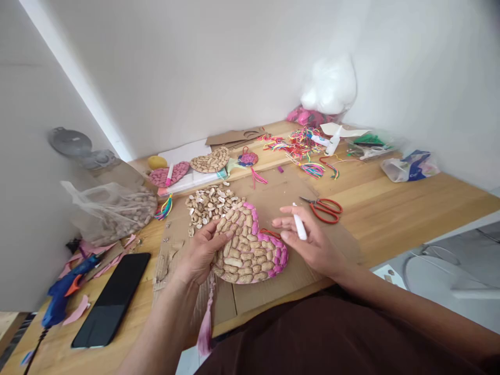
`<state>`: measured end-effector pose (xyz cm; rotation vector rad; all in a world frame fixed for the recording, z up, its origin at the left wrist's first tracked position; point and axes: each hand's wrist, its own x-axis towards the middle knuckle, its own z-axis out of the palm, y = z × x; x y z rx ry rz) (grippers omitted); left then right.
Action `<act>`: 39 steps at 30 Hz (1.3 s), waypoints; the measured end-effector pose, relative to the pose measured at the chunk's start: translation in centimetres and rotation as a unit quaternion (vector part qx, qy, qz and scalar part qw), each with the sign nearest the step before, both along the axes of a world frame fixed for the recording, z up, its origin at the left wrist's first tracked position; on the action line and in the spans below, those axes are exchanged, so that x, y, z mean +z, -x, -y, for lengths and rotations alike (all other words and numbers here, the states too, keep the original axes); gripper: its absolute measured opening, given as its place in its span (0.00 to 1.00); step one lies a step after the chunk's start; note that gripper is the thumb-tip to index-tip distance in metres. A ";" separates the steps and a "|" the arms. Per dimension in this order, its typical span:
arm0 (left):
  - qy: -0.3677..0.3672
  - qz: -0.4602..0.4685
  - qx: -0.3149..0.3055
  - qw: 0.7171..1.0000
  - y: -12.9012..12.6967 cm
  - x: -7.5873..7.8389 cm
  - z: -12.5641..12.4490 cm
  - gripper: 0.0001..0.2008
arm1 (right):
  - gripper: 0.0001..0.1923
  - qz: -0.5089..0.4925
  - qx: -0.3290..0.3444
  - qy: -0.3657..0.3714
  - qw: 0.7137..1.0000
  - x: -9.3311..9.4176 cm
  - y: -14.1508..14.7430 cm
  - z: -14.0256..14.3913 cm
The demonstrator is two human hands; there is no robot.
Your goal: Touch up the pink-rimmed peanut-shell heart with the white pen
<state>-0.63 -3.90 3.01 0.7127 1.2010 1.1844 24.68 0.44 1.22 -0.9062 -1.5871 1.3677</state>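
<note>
A heart-shaped board covered in peanut shells (250, 245), its right edge painted pink, lies on a flat cardboard sheet (281, 284) at the table's front. My left hand (201, 252) grips the heart's left edge, thumb on top of the shells. My right hand (308, 237) hovers at the heart's right side and holds a white marker (299, 226) between its fingers. A pink tassel (205, 323) hangs from the heart over the table's front edge.
Loose peanut shells (209, 203) lie behind the heart. Red scissors (324, 208) are to the right. A black phone (111, 299) and blue glue gun (62, 291) sit at the left, beside a plastic bag of peanuts (117, 213). Two more hearts (211, 160), coloured threads (300, 146) and bags are at the back.
</note>
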 end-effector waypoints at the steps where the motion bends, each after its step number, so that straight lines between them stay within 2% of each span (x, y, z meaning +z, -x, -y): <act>1: -0.007 0.009 0.019 1.000 -0.2 0.1 -0.3 0.25 | 0.18 -0.003 -0.020 -0.025 0.999 0.5 -0.1 -0.7; 3: -0.015 0.032 0.060 0.998 -0.8 0.2 -1.0 0.25 | 0.16 -0.015 -0.053 -0.074 0.996 1.6 -0.1 -2.1; 7: -0.050 0.089 0.148 0.984 -2.3 -0.1 -2.6 0.25 | 0.18 -0.054 -0.097 -0.149 0.983 3.6 0.6 -4.0; 12: -0.028 0.152 0.195 0.968 -3.8 -0.9 -4.1 0.14 | 0.20 -0.066 -0.084 -0.182 0.977 4.4 2.7 -4.5; 14: -0.021 0.157 0.195 0.968 -4.0 -1.4 -4.3 0.13 | 0.18 -0.050 -0.060 -0.164 0.983 4.1 3.6 -4.6; 17: -0.031 0.168 0.188 0.967 -4.0 -2.0 -4.2 0.18 | 0.12 -0.024 -0.036 -0.141 0.989 3.3 4.5 -5.0; 19: -0.038 0.172 0.182 0.967 -3.9 -2.5 -4.0 0.21 | 0.07 -0.008 -0.040 -0.164 0.986 2.6 4.8 -5.2; 21: -0.041 0.170 0.175 0.969 -3.7 -2.8 -3.9 0.24 | 0.03 0.010 -0.059 -0.222 0.973 2.0 4.8 -5.4; 24: -0.048 0.163 0.159 0.973 -3.6 -3.1 -3.8 0.26 | 0.04 0.038 -0.078 -0.320 0.943 1.5 4.6 -5.4; 26: -0.054 0.160 0.150 0.974 -3.6 -3.2 -3.7 0.28 | 0.06 0.052 -0.076 -0.351 0.932 1.6 4.4 -5.5; 32: -0.074 0.137 0.128 0.979 -4.0 -3.1 -3.4 0.29 | 0.01 0.103 -0.065 -0.364 0.923 2.0 4.2 -5.6; 39: -0.089 0.118 0.116 0.982 -4.4 -2.8 -2.8 0.30 | 0.03 0.136 -0.056 -0.366 0.919 1.0 4.4 -5.6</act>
